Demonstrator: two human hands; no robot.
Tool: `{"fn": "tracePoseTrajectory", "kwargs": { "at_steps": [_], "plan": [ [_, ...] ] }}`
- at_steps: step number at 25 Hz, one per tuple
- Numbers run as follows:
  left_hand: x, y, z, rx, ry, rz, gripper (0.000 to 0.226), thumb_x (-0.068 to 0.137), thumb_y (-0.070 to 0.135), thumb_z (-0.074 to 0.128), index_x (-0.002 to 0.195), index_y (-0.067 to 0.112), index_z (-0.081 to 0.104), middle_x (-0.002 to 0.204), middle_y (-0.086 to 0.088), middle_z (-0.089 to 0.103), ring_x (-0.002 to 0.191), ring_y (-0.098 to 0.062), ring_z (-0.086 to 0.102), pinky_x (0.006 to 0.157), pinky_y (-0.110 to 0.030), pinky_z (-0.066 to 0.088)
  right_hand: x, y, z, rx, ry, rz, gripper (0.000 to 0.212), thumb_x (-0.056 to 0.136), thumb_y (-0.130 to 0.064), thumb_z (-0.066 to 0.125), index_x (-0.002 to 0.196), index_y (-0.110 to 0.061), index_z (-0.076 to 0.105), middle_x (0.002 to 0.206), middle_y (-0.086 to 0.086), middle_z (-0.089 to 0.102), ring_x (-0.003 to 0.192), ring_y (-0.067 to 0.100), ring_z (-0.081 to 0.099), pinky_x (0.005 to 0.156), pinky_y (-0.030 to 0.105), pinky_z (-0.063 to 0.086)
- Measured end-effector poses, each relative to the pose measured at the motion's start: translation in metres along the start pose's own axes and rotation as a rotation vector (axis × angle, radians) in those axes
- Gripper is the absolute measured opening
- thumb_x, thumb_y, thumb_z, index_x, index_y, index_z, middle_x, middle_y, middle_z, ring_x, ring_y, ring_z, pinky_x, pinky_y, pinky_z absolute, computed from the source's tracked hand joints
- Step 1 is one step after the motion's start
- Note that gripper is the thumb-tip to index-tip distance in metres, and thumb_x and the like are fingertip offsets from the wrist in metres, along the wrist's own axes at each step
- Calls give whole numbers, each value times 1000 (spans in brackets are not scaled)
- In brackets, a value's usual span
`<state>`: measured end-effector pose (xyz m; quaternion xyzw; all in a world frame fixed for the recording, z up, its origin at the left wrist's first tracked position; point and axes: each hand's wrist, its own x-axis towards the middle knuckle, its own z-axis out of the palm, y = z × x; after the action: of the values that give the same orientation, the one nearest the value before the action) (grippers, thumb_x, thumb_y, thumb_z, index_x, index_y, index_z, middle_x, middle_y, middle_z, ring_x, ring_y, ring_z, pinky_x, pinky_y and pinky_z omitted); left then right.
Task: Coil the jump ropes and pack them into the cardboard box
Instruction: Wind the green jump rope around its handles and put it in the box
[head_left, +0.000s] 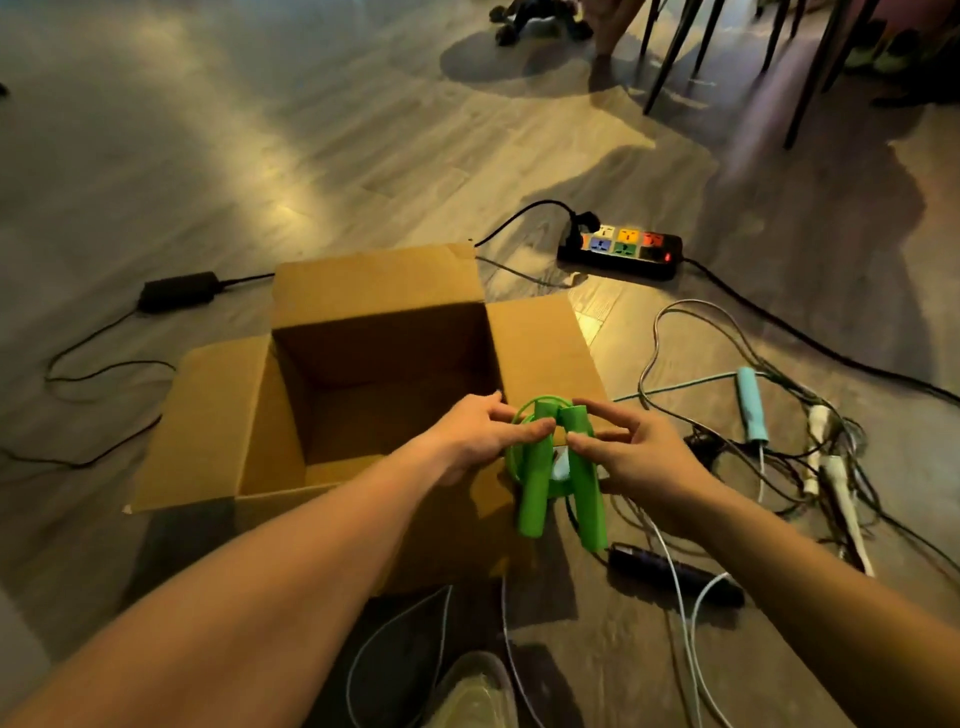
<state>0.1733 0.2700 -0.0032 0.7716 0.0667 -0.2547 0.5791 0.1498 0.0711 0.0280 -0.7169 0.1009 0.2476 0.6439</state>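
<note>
An open cardboard box stands on the floor with its flaps spread and nothing visible inside. Just off its near right corner I hold a coiled green jump rope, its two green handles hanging down side by side. My left hand pinches the top of the left handle and the coil. The fingers of my right hand pinch the top of the right handle. More jump ropes lie tangled on the floor to the right: one with a light blue handle, one with white handles, one with a dark handle.
A black power strip with coloured sockets lies behind the box, its cable running off right. A black power adapter and its cord lie at the left. Chair legs stand at the back right. My shoe shows at the bottom.
</note>
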Motion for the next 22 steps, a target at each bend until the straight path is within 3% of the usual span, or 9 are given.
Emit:
{"fn": "tracePoseTrajectory", "kwargs": {
  "at_steps": [4,7,9,12,14,17,20,22],
  "plan": [
    [27,8,51,-58,-83,92,36,77,41,81,96,10,79,156,-11,38,149,-16,21,115,-52,30,-16,8,-47,23,105,24,46,86,-1,68,127,-21,65,105,18,73,91,30,73,76,46,60],
    [36,26,79,-21,-133,160,52,75,55,76,99,9,77,139,-12,59,132,-25,51,107,-53,43,-30,-5,-73,-6,157,-2,47,85,1,66,127,-20,64,106,19,72,95,33,71,82,51,58],
    [37,39,77,-8,-119,182,53,79,54,74,103,6,74,112,-15,72,109,-28,67,96,-52,52,-30,-20,-76,-18,153,-60,49,82,-2,67,127,-21,64,104,16,73,93,27,71,73,42,61],
    [41,58,36,-2,-36,211,38,85,45,72,103,11,75,96,-6,77,98,-22,71,91,-46,55,-4,-45,-62,3,100,-153,49,80,-5,68,126,-25,63,100,8,75,89,19,75,64,31,63],
    [47,67,0,12,36,210,38,82,46,75,102,15,75,93,-3,78,96,-22,73,90,-48,56,29,-56,-43,39,75,-174,45,86,-5,67,127,-23,62,102,8,75,89,17,75,64,30,62],
    [70,63,-45,112,210,178,35,80,41,79,105,18,73,92,0,75,92,-17,71,82,-34,59,91,-56,-2,120,51,-110,43,89,-9,69,131,-15,61,106,9,75,93,20,75,69,37,62],
    [106,36,-79,145,309,74,43,79,34,82,114,19,63,102,-7,70,95,-22,68,81,-42,58,157,-39,34,166,92,-14,46,86,-7,74,128,-15,59,107,10,73,94,21,72,60,36,59],
    [129,15,-93,96,254,-24,48,80,21,81,122,19,58,111,-11,69,102,-26,67,90,-48,56,191,-27,49,176,131,41,44,84,-5,76,122,-16,57,107,9,68,95,21,69,69,44,61]
  ]
}}
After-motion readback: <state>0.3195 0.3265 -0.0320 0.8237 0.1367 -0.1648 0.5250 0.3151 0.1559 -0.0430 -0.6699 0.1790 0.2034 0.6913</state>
